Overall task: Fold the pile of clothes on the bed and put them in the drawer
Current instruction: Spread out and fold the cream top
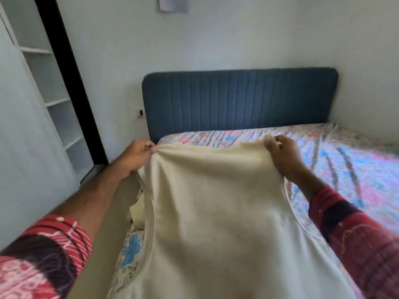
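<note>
**Cream garment held spread above a floral bed**

At the far left of the frame, white shelves (58,100) stand open beside a dark vertical frame (71,83) that runs from the top edge down toward the centre left. A patterned red sleeve (43,255) fills the lower left corner, its bare forearm reaching up toward the middle of the picture. There the left hand (138,156) pinches one top corner of a cream garment (216,212), thumb and curled fingers closed on a gathered bunch of the cloth. The garment hangs stretched between both hands across the centre of the frame and falls toward the bottom edge, covering much of the near part of the bed (356,169), whose pink and blue floral cover shows at the right and in a strip at the lower left. Behind it, in the upper middle, a blue padded headboard (239,100) stands against a pale wall (237,39). Right of centre, the right hand (282,154) grips the garment's other top corner, fingers curled over the edge. Its red patterned sleeve (362,244) crosses the lower right corner.
</note>
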A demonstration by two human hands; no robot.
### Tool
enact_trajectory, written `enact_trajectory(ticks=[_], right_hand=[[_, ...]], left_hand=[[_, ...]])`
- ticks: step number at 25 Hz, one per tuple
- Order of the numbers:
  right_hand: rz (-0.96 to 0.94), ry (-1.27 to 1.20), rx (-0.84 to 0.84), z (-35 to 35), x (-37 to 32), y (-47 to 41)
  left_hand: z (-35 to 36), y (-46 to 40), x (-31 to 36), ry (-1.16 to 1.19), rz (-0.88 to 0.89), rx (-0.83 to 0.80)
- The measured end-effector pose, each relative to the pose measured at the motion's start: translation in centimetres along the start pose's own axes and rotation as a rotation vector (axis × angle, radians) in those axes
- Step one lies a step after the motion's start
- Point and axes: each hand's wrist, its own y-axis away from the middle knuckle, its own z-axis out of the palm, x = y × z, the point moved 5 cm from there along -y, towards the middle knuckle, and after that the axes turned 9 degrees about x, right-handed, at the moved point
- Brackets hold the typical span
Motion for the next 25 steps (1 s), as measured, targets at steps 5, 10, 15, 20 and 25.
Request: enact_trajectory(ticks=[5, 10, 15, 20, 25], right_hand=[[0.127, 0.072, -0.077, 10.2, 9.8, 1.5], [0.247, 0.483, -0.275, 16.0, 15.6, 1.8], [-0.201, 0.649, -0.260, 19.2, 12.0, 1.0], [-0.080, 0.377, -0.242, 17.2, 10.6, 3.2], [0.053, 0.449, -0.528, 7.9, 13.2, 12.7]], left_hand=[[9.6, -2.2, -12.2, -0.104, -0.028, 0.021], [15.0, -4.0, -19.4, -0.123, -0.165, 0.003], [12.6, 0.0, -17.9, -0.183, 0.111, 0.450], [11.5, 6.9, -17.4, -0.149, 0.087, 0.304], [10.5, 15.2, -18.8, -0.194, -0.177, 0.075]])
